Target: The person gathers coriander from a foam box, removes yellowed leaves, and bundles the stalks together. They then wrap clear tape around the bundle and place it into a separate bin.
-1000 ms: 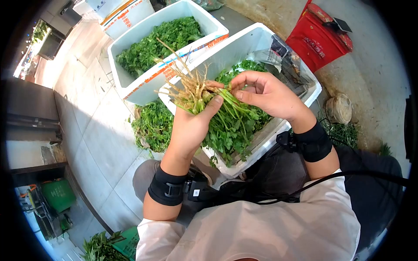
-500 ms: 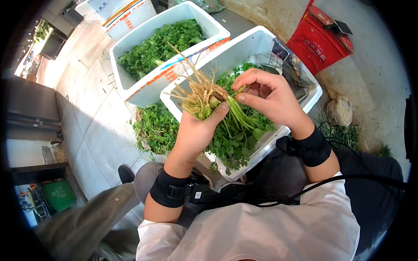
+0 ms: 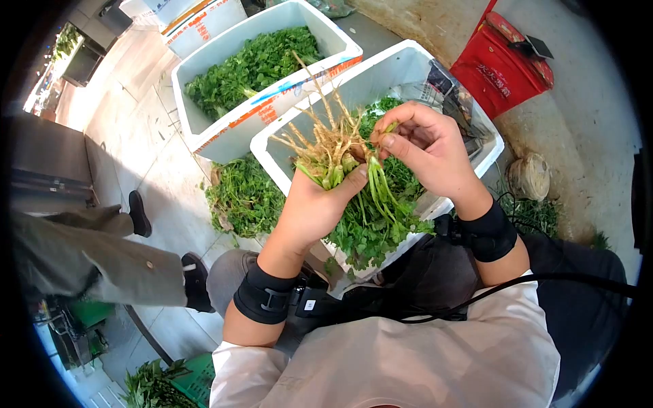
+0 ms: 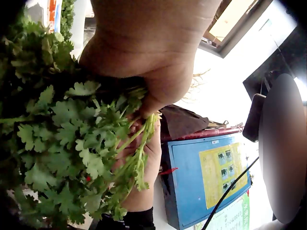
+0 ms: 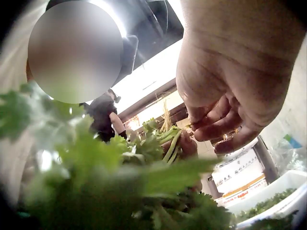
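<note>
My left hand (image 3: 318, 206) grips a bunch of leafy greens (image 3: 377, 228) around the stems, thumb across them; tan roots (image 3: 326, 146) fan out above the fist. My right hand (image 3: 435, 146) pinches a small green-brown piece (image 3: 390, 129) between thumb and fingertips, just right of the bunch. In the left wrist view, leaves (image 4: 62, 143) hang beside the left hand (image 4: 144, 52). The right wrist view shows the right hand (image 5: 230, 86) with curled fingers close to the stems (image 5: 171, 147).
Under the hands is a white foam box (image 3: 491, 151) with greens and newspaper (image 3: 435, 85). Another box (image 3: 178, 88) of greens stands at upper left, loose greens (image 3: 245, 197) lie on the floor, and a red bag (image 3: 500, 68) is at upper right. Another person's legs (image 3: 129, 265) are at left.
The left hand and the bunch have moved slightly right. The right hand has shifted a little right, still pinching. Another person's legs and shoes have come into view at left.
</note>
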Action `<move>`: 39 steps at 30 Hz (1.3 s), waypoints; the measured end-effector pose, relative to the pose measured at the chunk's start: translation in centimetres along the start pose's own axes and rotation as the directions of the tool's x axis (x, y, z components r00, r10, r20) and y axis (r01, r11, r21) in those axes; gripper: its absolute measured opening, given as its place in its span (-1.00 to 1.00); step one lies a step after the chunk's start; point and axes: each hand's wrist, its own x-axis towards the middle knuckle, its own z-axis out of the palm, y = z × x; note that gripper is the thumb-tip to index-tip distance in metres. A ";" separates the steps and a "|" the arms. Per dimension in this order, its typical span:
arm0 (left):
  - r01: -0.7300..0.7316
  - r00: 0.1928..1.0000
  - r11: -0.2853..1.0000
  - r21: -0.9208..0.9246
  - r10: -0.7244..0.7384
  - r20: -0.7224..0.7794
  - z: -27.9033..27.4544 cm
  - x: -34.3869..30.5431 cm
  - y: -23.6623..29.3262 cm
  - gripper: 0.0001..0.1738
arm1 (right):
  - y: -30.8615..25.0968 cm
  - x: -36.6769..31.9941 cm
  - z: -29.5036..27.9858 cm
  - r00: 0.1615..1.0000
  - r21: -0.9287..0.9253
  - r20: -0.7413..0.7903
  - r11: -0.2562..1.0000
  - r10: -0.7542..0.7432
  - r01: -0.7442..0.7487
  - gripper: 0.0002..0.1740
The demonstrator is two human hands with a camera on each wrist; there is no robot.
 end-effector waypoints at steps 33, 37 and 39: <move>0.079 0.955 0.977 -0.196 -0.131 -0.265 -0.3 0.9 -1.3 -0.77 | 0.7 0.1 0.6 0.952 -0.078 0.014 0.950 0.306 -0.304 -0.65; 0.054 0.940 0.993 -0.107 -0.086 -0.331 0.0 1.0 -1.1 -0.80 | -0.5 0.1 0.5 0.941 -0.051 0.010 0.940 0.338 -0.337 -0.68; 0.049 0.930 0.998 -0.049 -0.063 -0.361 0.0 0.9 -1.1 -0.80 | 0.1 -0.1 0.2 0.979 -0.432 0.005 0.883 0.206 -0.183 -0.69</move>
